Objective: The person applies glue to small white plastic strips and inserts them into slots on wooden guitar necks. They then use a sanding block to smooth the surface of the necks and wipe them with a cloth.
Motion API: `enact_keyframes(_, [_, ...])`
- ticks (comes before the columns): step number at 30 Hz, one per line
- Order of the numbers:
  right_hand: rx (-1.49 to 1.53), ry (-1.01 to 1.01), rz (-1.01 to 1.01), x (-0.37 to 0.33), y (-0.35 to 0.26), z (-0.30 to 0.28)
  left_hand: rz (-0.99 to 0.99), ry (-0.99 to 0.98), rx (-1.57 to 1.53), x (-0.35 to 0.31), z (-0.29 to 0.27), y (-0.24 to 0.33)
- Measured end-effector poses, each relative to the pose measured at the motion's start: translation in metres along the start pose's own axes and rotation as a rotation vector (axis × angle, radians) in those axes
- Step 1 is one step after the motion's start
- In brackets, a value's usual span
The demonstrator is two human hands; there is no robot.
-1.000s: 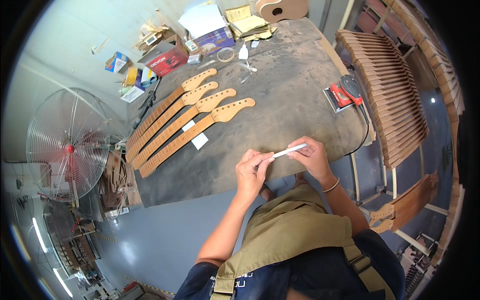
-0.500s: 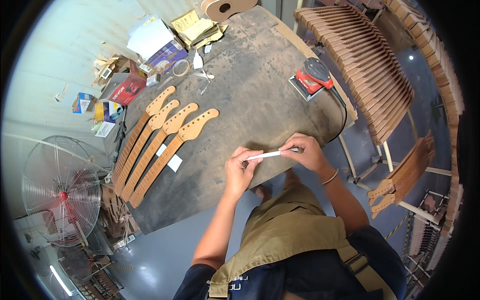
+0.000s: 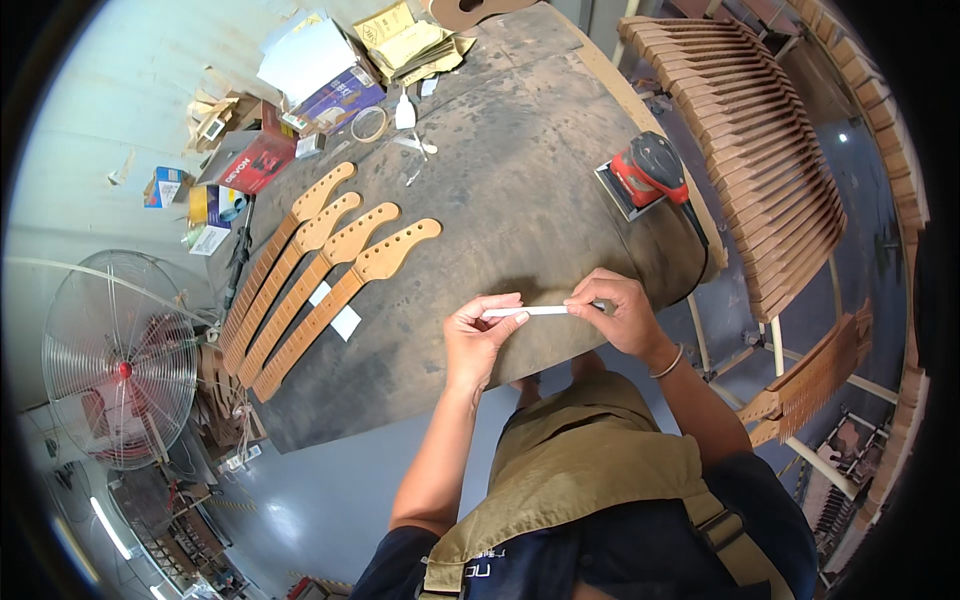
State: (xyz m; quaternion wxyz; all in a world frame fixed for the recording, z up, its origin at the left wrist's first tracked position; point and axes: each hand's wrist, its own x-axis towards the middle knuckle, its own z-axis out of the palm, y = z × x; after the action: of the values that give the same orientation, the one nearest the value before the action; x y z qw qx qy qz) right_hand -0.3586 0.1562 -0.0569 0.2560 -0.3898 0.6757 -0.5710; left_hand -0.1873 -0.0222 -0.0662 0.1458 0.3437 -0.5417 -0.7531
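A narrow white strip (image 3: pixel 543 310), perhaps folded paper, stretches level between my two hands above the table's near edge. My left hand (image 3: pixel 476 338) pinches its left end between thumb and fingers. My right hand (image 3: pixel 620 312) grips the other end, with the fingertips closed over it. Several pale wooden guitar necks (image 3: pixel 318 275) with drilled headstocks lie side by side to the left, apart from my hands. A piece of white paper (image 3: pixel 346 323) sticks out beside the nearest one.
A red and black power sander (image 3: pixel 650 172) with a cord rests on the dark tabletop (image 3: pixel 500 170) at the right. Boxes (image 3: pixel 255 158), yellow paper sheets (image 3: pixel 415 50), a tape roll (image 3: pixel 369 124) and a white bottle (image 3: pixel 405 112) stand farther back. A rack of necks (image 3: pixel 765 150) is right; a fan (image 3: pixel 124 369) left.
The strip has turned from a slight slant to nearly level between my hands. Both hands keep their hold. The whole view has shifted slightly.
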Motion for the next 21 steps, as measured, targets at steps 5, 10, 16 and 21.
enact_keyframes(5, [0.03, -0.061, -0.009, 0.016, 0.004, -0.006, -0.046, 0.038, -0.047, 0.005, -0.002, -0.003])
enact_keyframes(10, [0.066, -0.106, 0.146, 0.023, 0.027, -0.013, 0.011, 0.029, 0.159, 0.015, -0.006, -0.015])
enact_keyframes(16, [-0.153, -0.032, 0.137, 0.027, 0.07, -0.008, 0.245, 0.06, 0.569, 0.037, 0.007, -0.038])
enact_keyframes(21, [-0.556, 0.002, -0.168, 0.022, 0.098, 0.0, 0.394, 0.12, 0.66, 0.059, 0.004, -0.08])
